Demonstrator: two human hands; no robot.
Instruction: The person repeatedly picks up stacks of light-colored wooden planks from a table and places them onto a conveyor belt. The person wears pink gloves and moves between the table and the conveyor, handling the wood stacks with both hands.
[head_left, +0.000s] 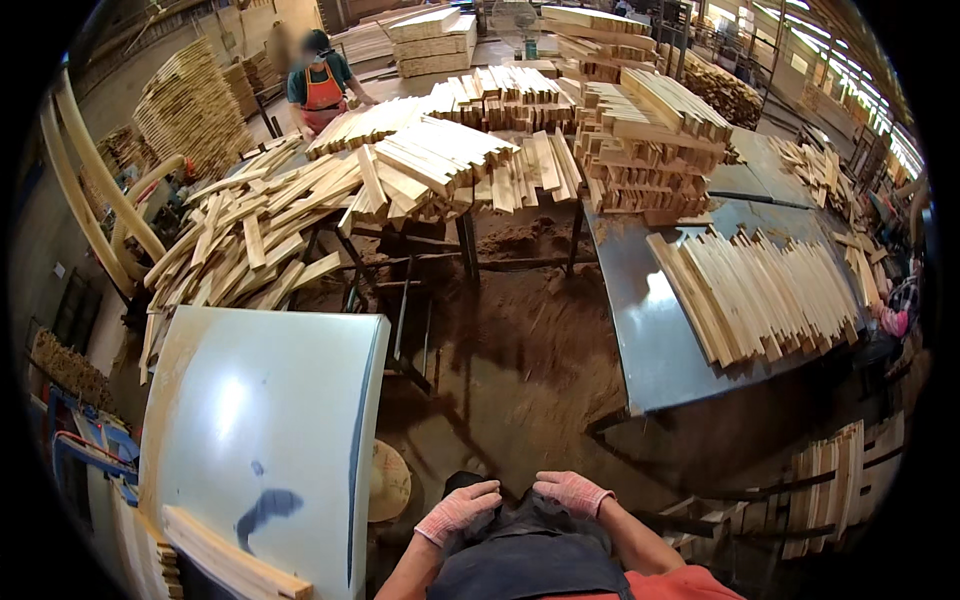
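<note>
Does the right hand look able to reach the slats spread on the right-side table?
Probably not without moving closer: a gap of floor seems to separate the right hand from the table under the slats.

You are seeing ceiling lights (pixel 868 90) glowing upper right, glare whitening the pale tabletop (pixel 290 410) — straight edges bowing near black rims.

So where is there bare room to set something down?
On the pale left table, between the wooden bar at its near end and the heaped slats beyond. A narrower strip shows on the right table, between its left edge and the row of slats, with the tall stack behind. Crowded: the heaped slats and around that stack.
</note>
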